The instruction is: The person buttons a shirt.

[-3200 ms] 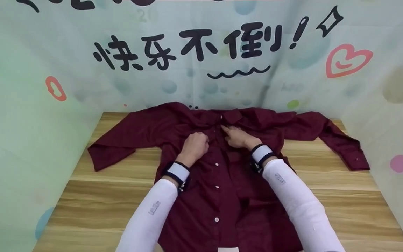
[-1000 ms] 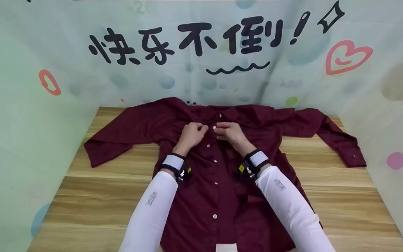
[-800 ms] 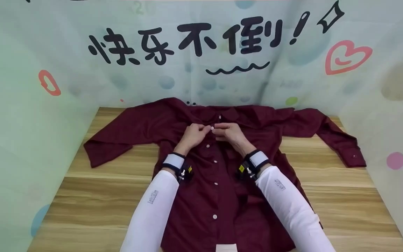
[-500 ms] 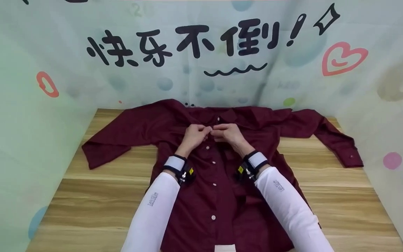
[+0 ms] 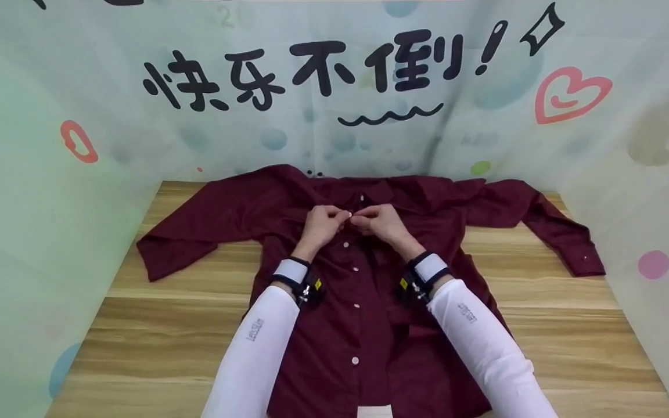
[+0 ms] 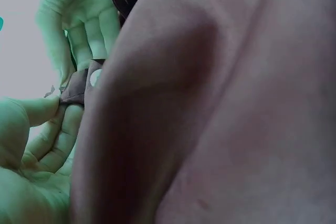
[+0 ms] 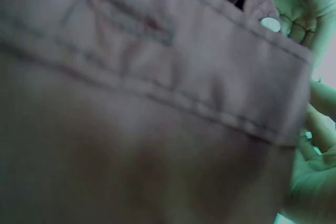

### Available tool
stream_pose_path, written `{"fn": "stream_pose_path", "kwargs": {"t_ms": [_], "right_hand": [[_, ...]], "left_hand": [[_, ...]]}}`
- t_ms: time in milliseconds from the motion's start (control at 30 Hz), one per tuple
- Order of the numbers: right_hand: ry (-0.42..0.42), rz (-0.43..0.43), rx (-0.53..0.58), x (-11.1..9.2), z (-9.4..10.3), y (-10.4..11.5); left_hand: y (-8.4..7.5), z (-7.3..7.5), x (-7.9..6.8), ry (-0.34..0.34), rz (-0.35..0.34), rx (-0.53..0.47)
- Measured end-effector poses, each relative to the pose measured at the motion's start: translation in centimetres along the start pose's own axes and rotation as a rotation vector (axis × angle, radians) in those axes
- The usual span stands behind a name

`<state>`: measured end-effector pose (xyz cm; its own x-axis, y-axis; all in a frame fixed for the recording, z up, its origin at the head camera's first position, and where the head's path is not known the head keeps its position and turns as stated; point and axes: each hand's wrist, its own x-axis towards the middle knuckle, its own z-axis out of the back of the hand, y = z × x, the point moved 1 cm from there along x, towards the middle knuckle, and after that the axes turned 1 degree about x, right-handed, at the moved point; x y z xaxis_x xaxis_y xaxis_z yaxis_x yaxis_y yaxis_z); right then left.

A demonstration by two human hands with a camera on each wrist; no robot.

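A dark red button-up shirt [image 5: 311, 302] lies front up with its sleeves spread. My left hand [image 5: 322, 226] pinches the front placket on the upper chest between thumb and fingers. Close against it, my right hand [image 5: 384, 225] pinches the same part of the placket, fingertips nearly meeting. A white speck of button [image 5: 350, 215] shows between the fingertips. The left wrist view has both hands' fingers on a fold of cloth, beside another white button [image 6: 95, 77]. A stitched buttonhole [image 7: 134, 17] in the placket shows large in the right wrist view.
Under the shirt is a wood-grain table [image 5: 160, 342]. A printed curtain [image 5: 323, 133] stands behind and along both sides. More white buttons [image 5: 355, 360] run down the shirt front, and a pale label-like patch [image 5: 374, 411] lies at the bottom edge.
Earlier the hands were farther apart, the left one lower. They have come together at the upper placket, and the button seen between them a second ago is now mostly covered by fingertips.
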<state>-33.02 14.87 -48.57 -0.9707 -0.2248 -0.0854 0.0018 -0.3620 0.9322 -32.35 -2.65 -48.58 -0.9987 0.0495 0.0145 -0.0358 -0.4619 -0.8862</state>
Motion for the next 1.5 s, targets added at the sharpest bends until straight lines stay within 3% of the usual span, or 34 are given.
{"fn": "stream_pose_path", "kwargs": {"t_ms": [133, 233, 300, 400, 667, 833, 967, 1067, 1367, 1500], "right_hand": [[0.051, 0.11, -0.416, -1.2, 0.5, 0.8], [0.123, 0.137, -0.662, -2.3, 0.4, 1.2], [0.15, 0.159, -0.801, -2.8, 0.2, 1.3], [0.148, 0.198, -0.903, -3.4, 0.3, 1.4], [0.117, 0.263, -0.82, -3.8, 3.6, 1.3], [0.097, 0.165, -0.774, -3.9, 6.5, 0.3], [0.103, 0.06, -0.778, -4.0, 7.5, -0.3], [0.113, 0.048, -0.777, -3.9, 7.3, -0.2], [0.095, 0.25, -0.869, -3.0, 3.5, 2.2], [0.082, 0.294, -0.939, -2.2, 1.7, 2.4]], "left_hand": [[0.0, 0.2, -0.1, 0.009, 0.018, 0.014], [0.0, 0.4, -0.2, 0.007, 0.017, 0.032], [0.0, 0.5, -0.3, 0.002, 0.01, 0.047], [0.1, 0.5, -0.4, -0.001, 0.002, 0.058], [0.2, 0.3, -0.4, 0.003, 0.013, 0.071], [0.0, 0.3, -0.4, 0.002, 0.003, 0.076], [0.0, 0.4, -0.4, 0.001, 0.009, 0.072], [0.1, 0.5, -0.5, 0.008, 0.012, 0.068], [0.4, 0.6, -0.6, 0.015, 0.043, 0.069], [0.5, 0.6, -0.6, 0.002, 0.032, 0.069]]}}
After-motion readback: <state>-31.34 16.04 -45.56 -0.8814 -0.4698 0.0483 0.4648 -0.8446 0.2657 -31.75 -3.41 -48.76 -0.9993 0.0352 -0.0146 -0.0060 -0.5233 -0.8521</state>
